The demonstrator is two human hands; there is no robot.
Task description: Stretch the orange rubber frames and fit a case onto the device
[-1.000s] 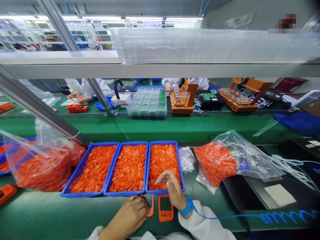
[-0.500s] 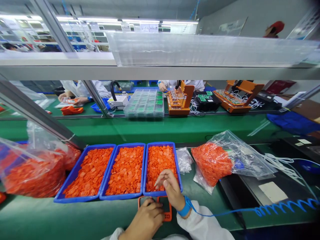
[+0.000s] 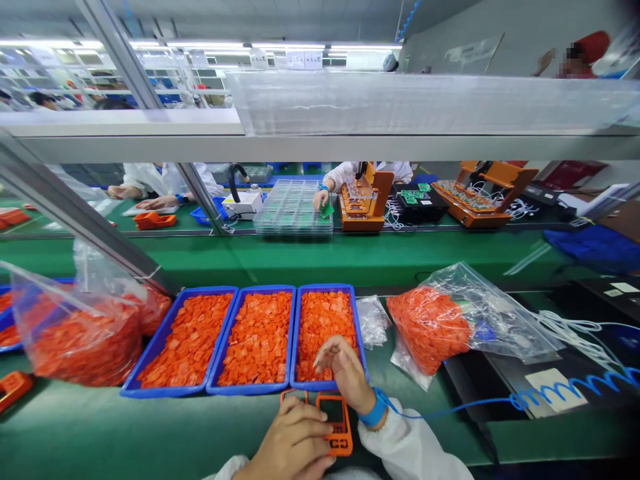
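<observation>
My left hand (image 3: 295, 437) lies over the near side of the bench, its fingers together and gripping the left side of an orange plastic frame (image 3: 341, 448) with a window and small cut-outs. Part of a second orange frame (image 3: 294, 395) shows behind those fingers. My right hand (image 3: 347, 373) hovers over the near right corner of the rightmost blue tray (image 3: 361, 353), fingers loosely bent and apart, nothing visible in them. Small orange plastic pieces (image 3: 325, 327) fill this tray. A blue wrist strap (image 3: 374, 408) with a coiled cord circles my right wrist.
Two more blue trays (image 3: 213, 353) of orange pieces stand to the left, beside a clear bag of orange parts (image 3: 87, 347). Another bag (image 3: 430, 327) lies right, near a black device (image 3: 475, 387). Across the bench, co-workers handle parts near orange fixtures (image 3: 367, 200) and clear boxes (image 3: 293, 207).
The orange frame under my left hand has shifted slightly right and nearer, with more of it showing. My right hand stays over the tray's corner. A co-worker's hand has reached to the clear boxes.
</observation>
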